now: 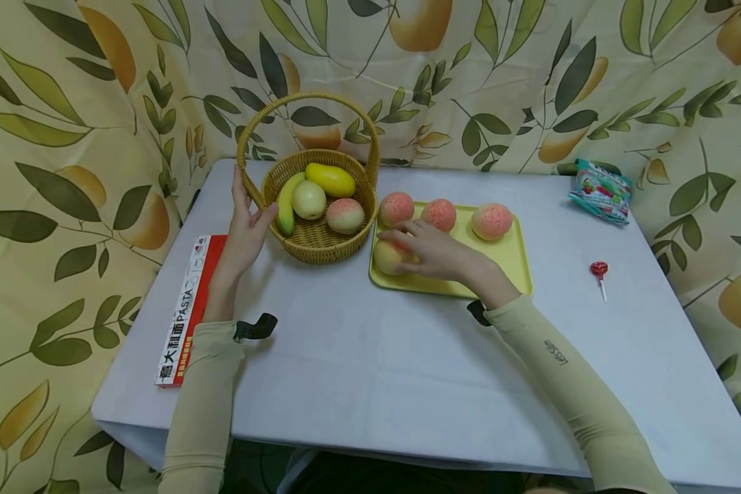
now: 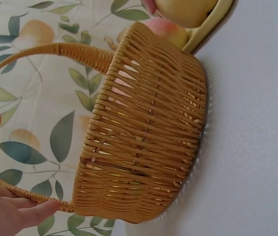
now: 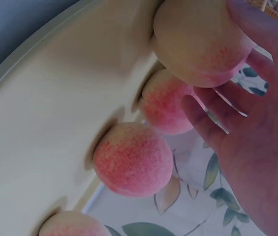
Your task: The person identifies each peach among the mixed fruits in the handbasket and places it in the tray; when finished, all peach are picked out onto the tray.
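Note:
In the head view my left hand (image 1: 245,230) is at the left side of the wicker basket (image 1: 318,255). Its straight fingers rest along the handle (image 2: 26,195), while the thumb stands apart from it in the left wrist view. Inside lie a banana (image 1: 288,206), a yellow oblong fruit (image 1: 331,180), a pale round fruit (image 1: 309,200) and a peach (image 1: 346,216). My right hand (image 1: 435,255) holds a yellowish peach (image 3: 198,42) between thumb and fingers over the front left of the yellow tray (image 1: 509,264). Three pinker peaches (image 3: 133,158) sit along the tray's back.
A red and white pasta box (image 1: 188,312) lies left of my left forearm. At the table's right are a lollipop (image 1: 600,274) and, behind it, a teal snack bag (image 1: 602,192). Patterned cloth (image 1: 444,123) hangs close behind the basket.

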Demonstrator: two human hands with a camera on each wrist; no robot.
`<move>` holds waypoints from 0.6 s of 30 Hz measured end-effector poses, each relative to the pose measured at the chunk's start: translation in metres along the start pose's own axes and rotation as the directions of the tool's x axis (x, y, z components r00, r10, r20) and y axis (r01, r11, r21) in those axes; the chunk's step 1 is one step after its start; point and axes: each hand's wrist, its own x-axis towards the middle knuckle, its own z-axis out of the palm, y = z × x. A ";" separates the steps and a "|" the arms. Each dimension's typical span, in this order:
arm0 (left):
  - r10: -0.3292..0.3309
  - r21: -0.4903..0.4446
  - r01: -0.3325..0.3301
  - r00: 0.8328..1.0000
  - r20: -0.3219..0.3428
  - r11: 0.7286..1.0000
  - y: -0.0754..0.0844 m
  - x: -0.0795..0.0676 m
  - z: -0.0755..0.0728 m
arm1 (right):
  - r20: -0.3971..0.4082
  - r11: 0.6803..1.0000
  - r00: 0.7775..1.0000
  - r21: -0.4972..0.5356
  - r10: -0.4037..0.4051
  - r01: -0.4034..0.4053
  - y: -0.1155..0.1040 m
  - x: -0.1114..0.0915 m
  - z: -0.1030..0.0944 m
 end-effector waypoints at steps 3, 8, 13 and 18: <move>-0.004 0.005 0.004 1.000 0.002 1.000 0.001 -0.001 0.000 | 0.009 1.000 1.000 -0.018 0.008 -0.008 -0.002 0.000 0.001; -0.001 0.004 0.001 1.000 -0.001 1.000 -0.001 0.001 -0.001 | 0.010 0.999 1.000 -0.038 0.003 -0.002 -0.005 0.000 0.000; 0.023 -0.003 -0.023 1.000 -0.009 1.000 -0.019 0.009 -0.003 | 0.010 0.997 1.000 -0.078 -0.017 0.018 -0.009 0.001 0.002; 0.046 0.013 -0.046 0.999 -0.018 0.999 -0.030 0.012 -0.002 | 0.020 0.994 1.000 -0.107 -0.022 0.024 -0.014 0.000 0.002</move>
